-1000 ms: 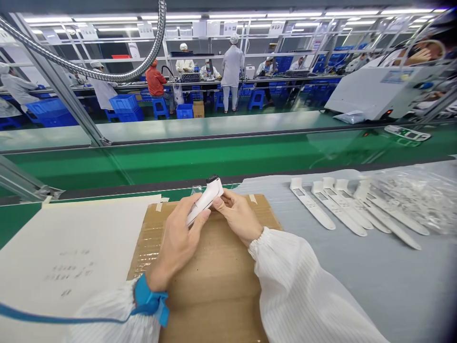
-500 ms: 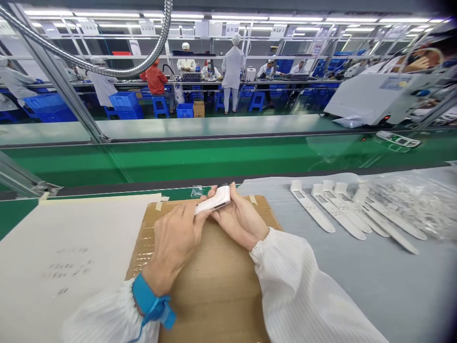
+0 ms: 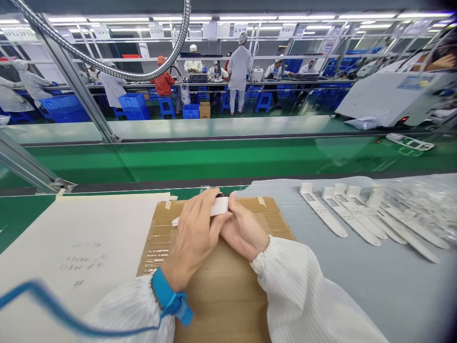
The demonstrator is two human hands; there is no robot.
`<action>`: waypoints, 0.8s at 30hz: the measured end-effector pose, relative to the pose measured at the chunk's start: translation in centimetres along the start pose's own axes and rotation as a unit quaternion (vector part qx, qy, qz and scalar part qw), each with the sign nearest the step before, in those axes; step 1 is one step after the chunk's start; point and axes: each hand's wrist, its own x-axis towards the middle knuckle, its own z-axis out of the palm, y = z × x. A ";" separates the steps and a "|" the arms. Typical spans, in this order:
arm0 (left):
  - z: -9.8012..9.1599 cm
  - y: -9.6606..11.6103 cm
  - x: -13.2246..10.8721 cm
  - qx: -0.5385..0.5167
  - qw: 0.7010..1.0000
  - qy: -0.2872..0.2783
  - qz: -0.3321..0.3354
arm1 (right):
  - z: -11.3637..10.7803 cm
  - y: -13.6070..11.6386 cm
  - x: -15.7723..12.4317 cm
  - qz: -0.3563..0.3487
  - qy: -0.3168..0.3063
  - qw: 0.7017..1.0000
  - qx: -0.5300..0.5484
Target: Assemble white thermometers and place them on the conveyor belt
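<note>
Both my hands grip one white plastic device (image 3: 218,206) with a dark end, held over a brown cardboard sheet (image 3: 214,286). My left hand (image 3: 194,238) wraps over its left part from above, fingers curled; only a white tip (image 3: 174,221) pokes out on the left. My right hand (image 3: 243,228) pinches the right end between thumb and fingers. A blue wrist strap (image 3: 167,297) with a blue cord sits on my left wrist. Most of the device is hidden by my fingers.
A row of several long white plastic shells (image 3: 342,214) lies on grey foam (image 3: 357,276) to the right, beside clear bags (image 3: 417,200). A white paper sheet (image 3: 71,247) lies left. Beyond runs a green conveyor belt (image 3: 214,159). Other people work at far benches.
The device has turned from tilted upright to lying nearly level. My left hand has moved over the top of it and now covers most of it; both hands have drawn closer together.
</note>
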 end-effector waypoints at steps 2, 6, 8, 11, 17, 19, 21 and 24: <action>-0.4 -0.9 -0.1 0.026 0.999 -0.022 0.015 | -0.7 -1.0 -0.1 0.002 -0.022 0.999 0.027; -1.3 -1.7 -0.4 0.062 0.995 -0.060 0.056 | -1.7 -2.7 -0.4 -0.017 -0.042 0.997 0.066; -1.7 -1.7 -0.4 0.046 0.994 -0.071 0.062 | -1.9 -3.0 -0.5 -0.024 -0.046 0.996 0.073; -1.9 -1.2 -0.2 -0.007 0.996 -0.089 0.017 | -1.9 -3.0 -0.4 -0.021 -0.029 0.997 0.074; -2.1 -0.9 1.0 -0.368 0.839 -0.191 -0.353 | -2.1 -1.8 0.6 -0.030 0.060 0.997 -0.045; -3.0 -1.7 1.6 -0.426 0.780 -0.136 -0.438 | -2.6 -1.4 0.9 -0.023 0.098 0.993 -0.053; -4.1 -3.2 2.4 -0.367 0.792 -0.056 -0.485 | -3.3 -1.2 1.2 -0.011 0.121 0.992 -0.028; -5.7 -6.8 4.9 -0.179 0.836 -0.087 -0.512 | -3.9 -1.3 1.5 -0.005 0.114 0.994 0.004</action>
